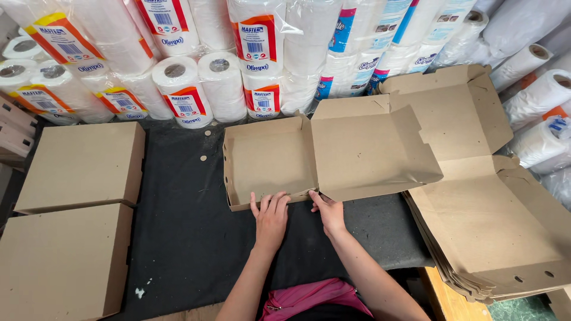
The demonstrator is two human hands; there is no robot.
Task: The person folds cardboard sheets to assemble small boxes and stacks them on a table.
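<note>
Head view: looking down on a dark surface [178, 238] ringed by wrapped paper rolls [190, 89].
Stack of flat boxes: lying at the right edge of the surface [493, 238], unfolded brown card sheets piled one on another, with one sheet on top partly lifting.
Closed boxes: two finished brown boxes [77, 208] are sitting at the left, one behind the other, well apart from the hands.
Open box: a half-folded brown card box [267, 160] is lying in the middle of the surface, its tray to the left and its lid [369, 148] standing open to the right, tilted up.
How it is likely handling: thin card, so probably very light, stiff along the panels but bending easily at the creases; dry and not slippery; it would crush or tear if squeezed hard. The best hold looks to be along the near wall and the corner by the hinge, with flat fingers, not a pinch.
Left hand: [270, 217] is lying flat, fingers spread, pressing on the near wall of the tray, gripping nothing.
Right hand: [327, 211] is touching the near edge where tray and lid meet, fingertips on the card; unclear whether it is pinching it.
</note>
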